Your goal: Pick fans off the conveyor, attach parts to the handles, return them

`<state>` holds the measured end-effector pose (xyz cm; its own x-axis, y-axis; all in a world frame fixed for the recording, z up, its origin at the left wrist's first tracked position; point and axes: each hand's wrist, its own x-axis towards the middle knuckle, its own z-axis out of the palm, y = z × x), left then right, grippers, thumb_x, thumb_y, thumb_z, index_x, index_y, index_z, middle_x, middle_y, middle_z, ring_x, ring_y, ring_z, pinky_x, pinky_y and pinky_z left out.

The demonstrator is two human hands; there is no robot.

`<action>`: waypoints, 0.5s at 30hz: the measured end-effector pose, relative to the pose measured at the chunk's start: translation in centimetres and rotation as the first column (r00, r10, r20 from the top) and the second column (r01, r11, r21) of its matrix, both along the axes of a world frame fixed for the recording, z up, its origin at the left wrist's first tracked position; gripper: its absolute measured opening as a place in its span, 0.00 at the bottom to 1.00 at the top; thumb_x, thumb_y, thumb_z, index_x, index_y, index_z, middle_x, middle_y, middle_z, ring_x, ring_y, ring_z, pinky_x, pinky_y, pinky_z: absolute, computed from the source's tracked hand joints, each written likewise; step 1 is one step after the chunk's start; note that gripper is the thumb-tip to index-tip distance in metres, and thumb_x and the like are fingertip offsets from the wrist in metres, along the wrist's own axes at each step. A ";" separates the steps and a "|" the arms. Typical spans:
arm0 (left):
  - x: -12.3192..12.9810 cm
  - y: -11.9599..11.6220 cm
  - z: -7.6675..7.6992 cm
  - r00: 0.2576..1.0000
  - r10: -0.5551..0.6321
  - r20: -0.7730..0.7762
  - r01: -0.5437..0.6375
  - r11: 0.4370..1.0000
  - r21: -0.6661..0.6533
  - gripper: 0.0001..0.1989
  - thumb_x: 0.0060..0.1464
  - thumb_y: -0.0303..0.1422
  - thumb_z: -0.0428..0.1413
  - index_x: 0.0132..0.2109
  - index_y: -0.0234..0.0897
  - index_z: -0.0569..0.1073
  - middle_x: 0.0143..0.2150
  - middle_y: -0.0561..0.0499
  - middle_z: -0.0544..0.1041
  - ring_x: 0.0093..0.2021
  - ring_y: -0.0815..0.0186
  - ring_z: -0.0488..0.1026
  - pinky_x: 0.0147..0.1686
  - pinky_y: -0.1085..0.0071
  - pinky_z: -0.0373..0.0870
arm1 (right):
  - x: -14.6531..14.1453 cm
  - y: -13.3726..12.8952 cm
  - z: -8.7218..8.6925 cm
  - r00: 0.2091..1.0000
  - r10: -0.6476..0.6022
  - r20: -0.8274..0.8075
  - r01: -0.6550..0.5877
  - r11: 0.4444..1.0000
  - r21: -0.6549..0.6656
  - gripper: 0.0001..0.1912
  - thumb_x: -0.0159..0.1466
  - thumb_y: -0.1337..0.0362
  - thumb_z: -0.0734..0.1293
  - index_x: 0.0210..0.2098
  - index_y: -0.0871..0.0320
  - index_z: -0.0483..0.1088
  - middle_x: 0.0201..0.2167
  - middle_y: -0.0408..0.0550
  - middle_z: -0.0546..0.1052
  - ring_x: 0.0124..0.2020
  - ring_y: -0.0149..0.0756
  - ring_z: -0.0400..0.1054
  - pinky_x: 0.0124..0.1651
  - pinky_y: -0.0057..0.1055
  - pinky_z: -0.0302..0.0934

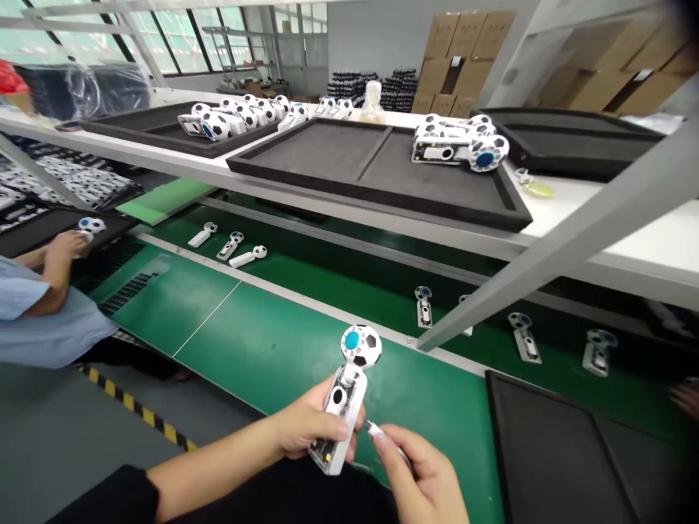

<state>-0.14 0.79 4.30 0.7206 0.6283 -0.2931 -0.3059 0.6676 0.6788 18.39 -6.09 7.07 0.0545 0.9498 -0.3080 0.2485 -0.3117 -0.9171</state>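
My left hand (pixel 303 426) is closed around a white handheld device with a football-patterned round head (pixel 362 346). The device is tilted, head up, with a blue disc on the head and a black oval on its body. Part of its lower end looks clear, with inner parts showing. Just right of it, my right hand (pixel 418 466) pinches a small white cable plug (pixel 374 429) with a metal tip. The tip points at the device's side and seems apart from it. A thin stretch of cable shows below, and the rest is hidden by my fingers.
Similar devices (pixel 251 256) lie on the green conveyor belt (pixel 328 291) beyond the green worktop (pixel 262 320). A black tray (pixel 551 451) is at right. Overhead, a white shelf carries black trays (pixel 338 153) and more devices. A slanted post (pixel 546 255) crosses at right. A co-worker (pixel 49 298) sits left.
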 end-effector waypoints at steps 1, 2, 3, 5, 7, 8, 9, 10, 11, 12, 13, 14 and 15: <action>0.5 -0.7 0.3 1.000 -0.008 -0.023 0.008 1.000 0.008 0.27 0.40 0.36 0.69 0.43 0.36 0.64 0.33 0.51 0.75 0.23 0.68 0.75 0.19 0.77 0.69 | 0.1 -0.1 0.1 1.000 0.022 -0.013 -0.021 1.000 0.016 0.20 0.63 0.46 0.65 0.33 0.53 0.80 0.31 0.48 0.81 0.34 0.43 0.74 0.38 0.30 0.69; 0.8 -1.3 0.5 0.999 -0.020 -0.043 0.020 1.000 0.014 0.29 0.40 0.36 0.70 0.45 0.37 0.63 0.34 0.51 0.75 0.24 0.68 0.75 0.20 0.77 0.70 | 0.2 -0.3 0.3 0.999 0.035 -0.021 -0.034 0.999 0.027 0.20 0.63 0.46 0.64 0.33 0.53 0.80 0.30 0.48 0.81 0.34 0.42 0.74 0.37 0.29 0.68; 1.0 -1.7 0.6 0.997 -0.037 -0.064 0.039 0.999 0.026 0.30 0.40 0.35 0.70 0.46 0.38 0.61 0.35 0.52 0.75 0.25 0.67 0.76 0.20 0.76 0.70 | 0.3 -0.5 0.5 0.999 0.045 -0.024 -0.044 0.998 0.035 0.20 0.64 0.46 0.64 0.33 0.54 0.80 0.30 0.48 0.81 0.34 0.42 0.74 0.38 0.29 0.68; 1.4 -2.4 0.7 0.991 -0.066 -0.119 0.073 0.995 0.063 0.31 0.41 0.34 0.68 0.48 0.39 0.59 0.35 0.52 0.75 0.26 0.67 0.76 0.22 0.75 0.71 | 0.7 -0.9 0.7 0.997 0.072 -0.026 -0.071 0.997 0.044 0.20 0.64 0.46 0.64 0.32 0.54 0.80 0.29 0.48 0.81 0.32 0.41 0.74 0.36 0.28 0.67; 1.6 -2.9 0.9 0.977 -0.066 -0.203 0.091 0.989 0.118 0.29 0.43 0.32 0.66 0.48 0.39 0.58 0.36 0.53 0.73 0.27 0.68 0.75 0.25 0.73 0.72 | 1.1 -1.2 0.8 0.995 0.102 -0.020 -0.101 0.994 0.049 0.21 0.64 0.47 0.63 0.30 0.54 0.80 0.26 0.47 0.80 0.30 0.40 0.73 0.34 0.28 0.66; 1.7 -3.1 1.1 0.962 -0.044 -0.271 0.093 0.981 0.170 0.28 0.44 0.30 0.64 0.49 0.39 0.58 0.37 0.53 0.73 0.29 0.69 0.74 0.27 0.72 0.72 | 1.3 -1.3 0.7 0.994 0.112 -0.014 -0.112 0.993 0.050 0.21 0.64 0.47 0.63 0.29 0.55 0.79 0.25 0.47 0.79 0.29 0.39 0.72 0.33 0.28 0.65; 1.8 -3.2 1.3 0.936 -0.010 -0.353 0.100 0.966 0.237 0.27 0.44 0.29 0.63 0.49 0.39 0.59 0.37 0.53 0.71 0.30 0.69 0.73 0.29 0.72 0.71 | 1.4 -1.4 0.6 0.992 0.122 -0.007 -0.122 0.991 0.052 0.22 0.64 0.47 0.63 0.28 0.56 0.79 0.23 0.47 0.77 0.28 0.39 0.70 0.32 0.27 0.64; 2.0 -3.3 1.6 0.899 0.031 -0.436 0.117 0.944 0.307 0.27 0.44 0.27 0.62 0.50 0.39 0.59 0.38 0.54 0.70 0.31 0.70 0.71 0.30 0.72 0.70 | 1.5 -1.4 0.5 0.991 0.135 -0.003 -0.135 0.990 0.051 0.22 0.64 0.47 0.63 0.26 0.57 0.78 0.22 0.46 0.76 0.26 0.38 0.68 0.31 0.27 0.62; 2.1 -3.4 1.8 0.856 0.074 -0.511 0.142 0.918 0.371 0.26 0.44 0.26 0.61 0.50 0.38 0.60 0.38 0.54 0.69 0.32 0.71 0.68 0.31 0.73 0.69 | 1.6 -1.3 0.4 0.989 0.148 -0.004 -0.148 0.988 0.049 0.22 0.64 0.48 0.63 0.25 0.57 0.76 0.21 0.46 0.75 0.26 0.37 0.67 0.30 0.27 0.61; 2.2 -3.5 1.9 0.813 0.109 -0.571 0.172 0.893 0.416 0.26 0.44 0.25 0.60 0.50 0.38 0.60 0.38 0.54 0.67 0.33 0.71 0.66 0.31 0.74 0.67 | 1.7 -1.2 0.2 0.987 0.163 -0.010 -0.162 0.986 0.044 0.23 0.64 0.48 0.63 0.24 0.58 0.75 0.21 0.46 0.74 0.25 0.36 0.65 0.29 0.27 0.60; 2.3 -3.5 2.1 0.779 0.127 -0.614 0.203 0.875 0.439 0.25 0.44 0.25 0.59 0.50 0.38 0.61 0.38 0.54 0.67 0.33 0.70 0.65 0.31 0.74 0.66 | 1.7 -1.1 0.1 0.984 0.175 -0.021 -0.175 0.984 0.038 0.23 0.64 0.48 0.63 0.23 0.58 0.74 0.21 0.46 0.73 0.25 0.36 0.65 0.29 0.27 0.60; 2.4 -3.4 2.1 0.759 0.123 -0.639 0.231 0.867 0.441 0.25 0.44 0.25 0.59 0.49 0.38 0.60 0.38 0.54 0.66 0.33 0.70 0.64 0.30 0.74 0.65 | 1.8 -0.9 0.0 0.982 0.185 -0.035 -0.184 0.982 0.031 0.23 0.64 0.49 0.63 0.23 0.59 0.74 0.21 0.46 0.73 0.25 0.36 0.64 0.30 0.27 0.60; 2.5 -3.3 2.2 0.752 0.113 -0.650 0.253 0.861 0.441 0.24 0.44 0.25 0.59 0.48 0.38 0.60 0.37 0.54 0.66 0.34 0.70 0.63 0.30 0.73 0.64 | 1.9 -0.8 -0.2 0.980 0.191 -0.050 -0.190 0.982 0.022 0.23 0.65 0.49 0.63 0.23 0.59 0.74 0.22 0.46 0.74 0.26 0.36 0.65 0.31 0.27 0.61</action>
<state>2.38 -2.50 6.50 0.5219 0.7674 -0.3724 0.3525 0.2036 0.9134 20.31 -6.84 6.91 -0.1435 0.9465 -0.2892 0.2537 -0.2473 -0.9351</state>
